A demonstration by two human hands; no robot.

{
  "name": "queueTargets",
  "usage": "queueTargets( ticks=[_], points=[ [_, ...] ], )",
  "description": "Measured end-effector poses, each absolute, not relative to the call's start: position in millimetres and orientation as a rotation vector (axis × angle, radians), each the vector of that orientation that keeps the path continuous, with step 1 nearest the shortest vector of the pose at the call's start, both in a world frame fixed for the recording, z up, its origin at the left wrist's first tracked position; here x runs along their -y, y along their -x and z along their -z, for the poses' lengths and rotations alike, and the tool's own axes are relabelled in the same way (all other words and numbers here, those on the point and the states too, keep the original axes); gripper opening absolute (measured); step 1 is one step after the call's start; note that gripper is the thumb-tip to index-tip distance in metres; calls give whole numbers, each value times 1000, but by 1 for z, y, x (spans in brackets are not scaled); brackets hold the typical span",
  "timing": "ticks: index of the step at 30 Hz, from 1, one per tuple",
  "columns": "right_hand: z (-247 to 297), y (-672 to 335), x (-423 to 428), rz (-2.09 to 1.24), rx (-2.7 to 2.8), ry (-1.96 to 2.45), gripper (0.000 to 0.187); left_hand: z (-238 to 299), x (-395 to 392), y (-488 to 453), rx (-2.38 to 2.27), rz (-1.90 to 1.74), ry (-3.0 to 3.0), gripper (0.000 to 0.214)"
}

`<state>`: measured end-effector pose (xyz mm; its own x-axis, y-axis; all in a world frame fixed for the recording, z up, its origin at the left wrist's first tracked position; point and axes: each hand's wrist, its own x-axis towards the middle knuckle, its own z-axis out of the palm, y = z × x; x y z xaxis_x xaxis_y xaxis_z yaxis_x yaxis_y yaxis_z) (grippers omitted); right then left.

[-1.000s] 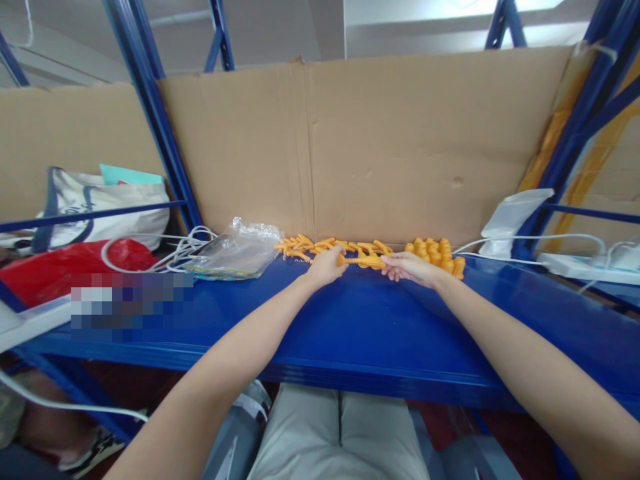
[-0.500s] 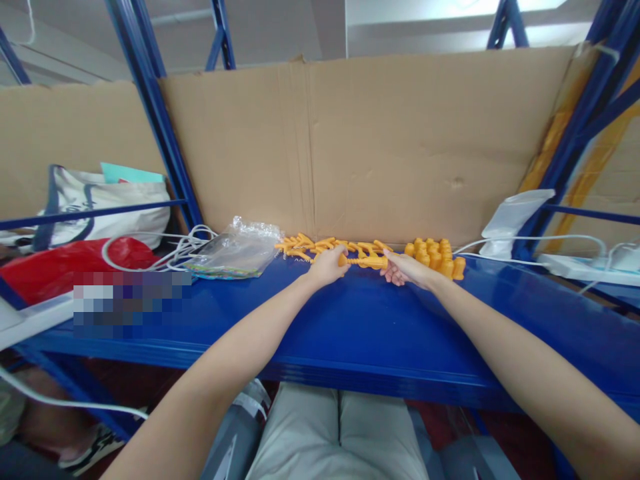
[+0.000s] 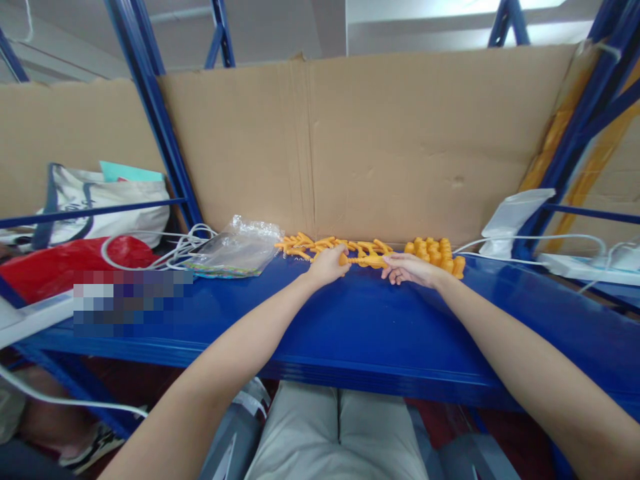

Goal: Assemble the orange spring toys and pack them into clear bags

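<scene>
My left hand [image 3: 327, 266] is closed around the left end of an orange plastic piece, low over the blue shelf. The piece [image 3: 369, 261] extends to the right with a thin neck and a thicker end. At that thicker end, my right hand [image 3: 413, 269] pinches with thumb and forefinger while its other fingers curl loosely below. Behind my hands lies a spread of orange branching parts [image 3: 301, 244], partly hidden by the left hand. Just beyond the right hand, rounded orange parts [image 3: 434, 251] are grouped in rows.
The blue shelf [image 3: 345, 333] is backed by a cardboard sheet [image 3: 380, 147]. Clear plastic bags [image 3: 237, 247] lie left of the parts, near white cables [image 3: 193, 240] and a red bag [image 3: 75, 267]. A white pouch [image 3: 515, 223] and a power strip [image 3: 580, 267] are at right.
My right hand has shifted slightly, its fingers now more curled at the piece's right end. The left hand keeps its place and its grip.
</scene>
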<state>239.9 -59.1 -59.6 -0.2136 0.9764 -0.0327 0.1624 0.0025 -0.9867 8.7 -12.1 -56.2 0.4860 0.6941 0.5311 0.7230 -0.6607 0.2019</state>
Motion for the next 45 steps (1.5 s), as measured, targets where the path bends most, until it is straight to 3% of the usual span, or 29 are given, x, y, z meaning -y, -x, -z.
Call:
queueTargets(
  ticks=[5,12,15,19,23,31,39,42,45],
  points=[
    [59,-237,58,-1268,1480,1291,32,56,11,-8,1238,917,2659,24],
    [57,-237,56,-1239,1491,1357,44,59,6,-8,1144,979,2674,24],
    [58,-240,56,-1296,1497,1331,41,58,5,-8,1128,995,2669,25],
    [60,-245,56,-1263,1516,1204,18,57,4,-8,1162,989,2648,26],
    [61,-246,54,-1172,1564,1202,15,55,7,-7,1182,1002,2655,26],
    [57,-242,59,-1098,1611,1235,29,55,10,-6,1145,1035,2667,25],
    [54,-239,59,-1149,1562,1218,30,56,10,-7,1169,1067,2685,23],
    [54,-232,58,-996,1565,1233,30,55,10,-8,1198,1142,2703,22],
    [57,-222,57,-580,1655,1261,37,54,11,-10,1230,1179,2744,22]
  ],
)
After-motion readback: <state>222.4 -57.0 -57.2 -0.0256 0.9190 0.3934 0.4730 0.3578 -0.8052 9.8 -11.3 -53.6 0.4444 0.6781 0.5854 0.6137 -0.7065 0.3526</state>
